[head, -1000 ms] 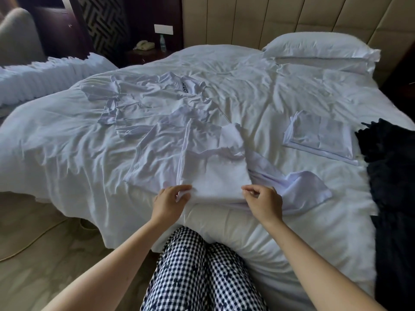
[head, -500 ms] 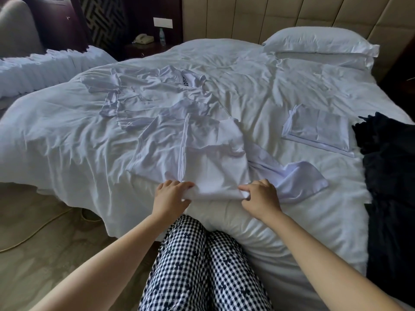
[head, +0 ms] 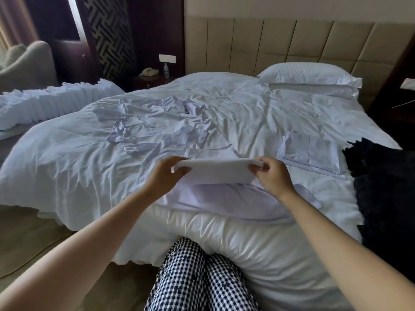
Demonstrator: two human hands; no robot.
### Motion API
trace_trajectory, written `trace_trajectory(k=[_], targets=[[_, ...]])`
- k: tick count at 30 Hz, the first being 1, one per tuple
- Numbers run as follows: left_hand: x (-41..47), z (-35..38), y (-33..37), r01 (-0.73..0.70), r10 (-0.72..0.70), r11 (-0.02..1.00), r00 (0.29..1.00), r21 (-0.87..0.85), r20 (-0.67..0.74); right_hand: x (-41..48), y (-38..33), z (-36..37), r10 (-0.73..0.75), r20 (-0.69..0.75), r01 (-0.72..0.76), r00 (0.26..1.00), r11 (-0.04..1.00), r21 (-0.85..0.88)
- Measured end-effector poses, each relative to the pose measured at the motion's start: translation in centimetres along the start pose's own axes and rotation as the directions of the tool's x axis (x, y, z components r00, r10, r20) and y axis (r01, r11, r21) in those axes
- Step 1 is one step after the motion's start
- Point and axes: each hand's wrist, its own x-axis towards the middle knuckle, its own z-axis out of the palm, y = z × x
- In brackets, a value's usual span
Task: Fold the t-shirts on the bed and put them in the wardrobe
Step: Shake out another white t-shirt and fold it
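Note:
A white t-shirt point(head: 217, 173) lies at the near edge of the bed point(head: 247, 239), with its bottom hem lifted off the cover. My left hand point(head: 165, 176) pinches the hem's left corner and my right hand point(head: 269, 176) pinches its right corner, holding the edge level above the rest of the shirt. One sleeve point(head: 310, 196) spreads out to the right. A folded white t-shirt point(head: 312, 153) rests on the bed to the right. Further back on the left lie several crumpled white t-shirts point(head: 157, 124), one with a dark neck label.
A black blanket point(head: 386, 189) covers the bed's right corner. Two pillows point(head: 310, 79) lean at the padded headboard. A second bed point(head: 45, 102), an armchair point(head: 27, 63) and a nightstand with a phone point(head: 148, 72) and bottle stand to the left. My checked trousers point(head: 197, 277) touch the bed.
Both hands have lifted the t-shirt's bottom hem off the bed edge and carried it up and away from me over the shirt. The camera has tilted upward.

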Motion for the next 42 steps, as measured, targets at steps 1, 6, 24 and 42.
trace_trajectory(k=[1, 6, 24, 42], targets=[[0.9, -0.8, 0.9, 0.023, -0.024, 0.997, 1.000, -0.069, -0.012, 0.6, -1.2, -0.8, 0.034, -0.020, -0.032, 0.999, 0.995, 0.097], [4.6, -4.3, 5.6, 0.015, -0.036, 0.955, 0.997, -0.296, -0.065, 3.2, -6.2, -4.5, 0.104, -0.089, -0.054, 0.991, 0.894, 0.445], [13.8, -5.8, 12.5, 0.050, -0.127, 0.911, 0.978, -0.410, -0.163, 10.8, -9.9, -8.7, 0.179, -0.183, -0.039, 0.967, 0.810, 0.586], [9.6, -3.9, 12.0, 0.011, -0.094, 0.922, 0.976, -0.387, -0.196, 7.2, -8.8, -8.6, 0.188, -0.202, -0.050, 0.961, 0.837, 0.545]])
